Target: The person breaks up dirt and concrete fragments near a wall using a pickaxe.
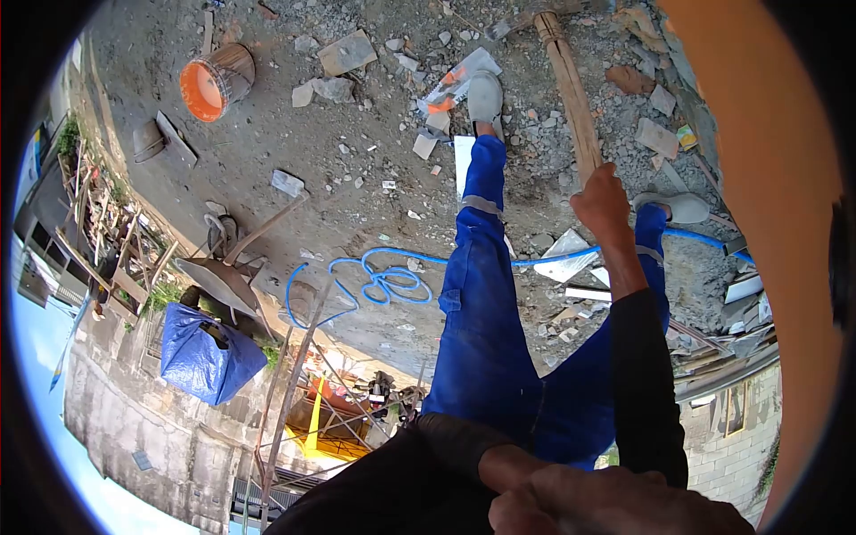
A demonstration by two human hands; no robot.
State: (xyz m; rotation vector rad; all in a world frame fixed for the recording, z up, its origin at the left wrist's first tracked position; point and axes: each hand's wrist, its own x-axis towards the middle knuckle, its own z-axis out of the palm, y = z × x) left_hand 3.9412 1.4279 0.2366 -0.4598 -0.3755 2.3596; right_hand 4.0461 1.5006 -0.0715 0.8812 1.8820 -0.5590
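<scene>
Closed around a long wooden handle, my right hand is out in front of my legs. The handle runs to the top of the view, where a tool head is partly cut off and low to the rubble. Near the bottom edge, close to the camera, my left hand has its fingers curled; whatever they hold is hidden. Below are my blue trousers and two grey shoes, one beside a white and orange piece.
A blue hose crosses the ground behind my feet. Left stand an orange bucket, a wheelbarrow and a blue tarp. An orange wall rises close on the right. Broken slabs lie around.
</scene>
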